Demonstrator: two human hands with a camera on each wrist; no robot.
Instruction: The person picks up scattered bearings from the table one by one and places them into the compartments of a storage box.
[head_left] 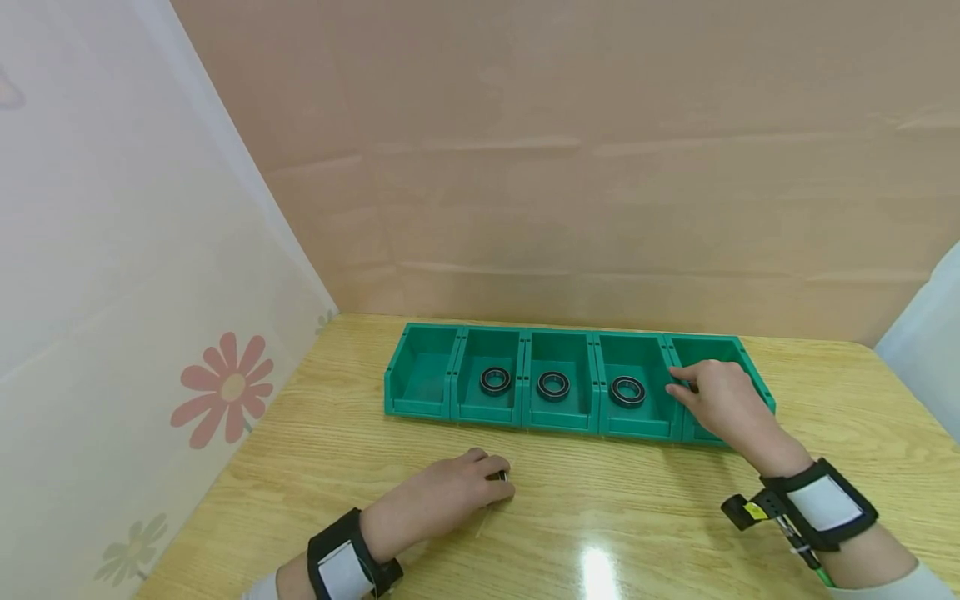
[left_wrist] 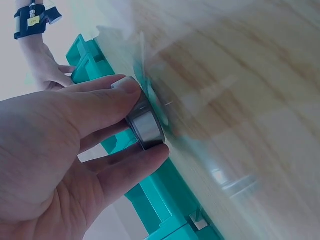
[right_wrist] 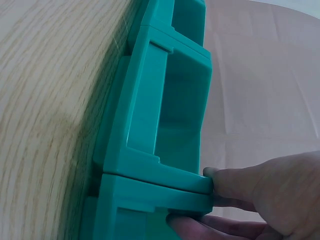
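Near the front of the table my left hand (head_left: 461,492) pinches a ball bearing (left_wrist: 147,125) between thumb and fingertips, its shiny outer ring facing the left wrist camera. Most of that bearing is hidden by the fingers in the head view. At the row of green bins (head_left: 487,414), my right hand (head_left: 723,404) pinches the wall between the two rightmost bins, thumb and fingers on opposite sides of it. Three black-sealed bearings lie flat, one each in the second bin (head_left: 496,381), the third (head_left: 553,386) and the fourth (head_left: 627,391) from the left.
The bins stand side by side near the back of a wooden table (head_left: 570,508). Behind them hangs brown paper (head_left: 600,167). A white sheet with printed flowers (head_left: 232,387) borders the table at left. The right hand partly covers the rightmost bin (head_left: 708,344).
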